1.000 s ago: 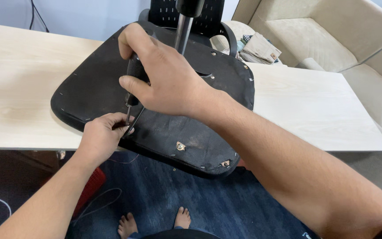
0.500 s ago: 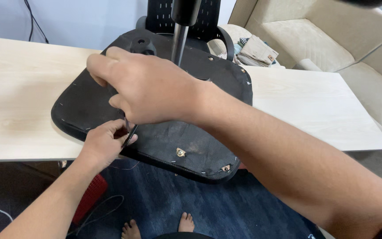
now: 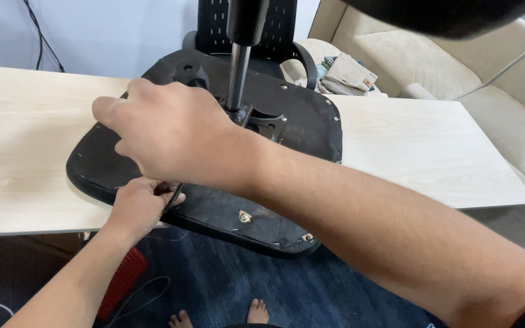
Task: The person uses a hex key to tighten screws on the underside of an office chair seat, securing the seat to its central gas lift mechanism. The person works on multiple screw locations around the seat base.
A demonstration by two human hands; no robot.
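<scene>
Our upturned chair seat (image 3: 287, 130) lies on the pale wooden worktop (image 3: 432, 146), its black underside up, front edge overhanging, metal post (image 3: 238, 76) standing upright from its middle. Our left hand (image 3: 138, 206) pinches a thin black tool (image 3: 174, 197) at the seat's near edge. Our right hand (image 3: 165, 130) hovers above, fingers curled; we cannot tell whether it grips anything.

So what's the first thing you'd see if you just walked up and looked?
A big black chair seat lying upside down on a pale wooden table, with its metal post sticking up in the middle. Two hands work at its near edge: the right hand reaches across the seat, and the left hand pinches a thin black tool just below it.
</scene>
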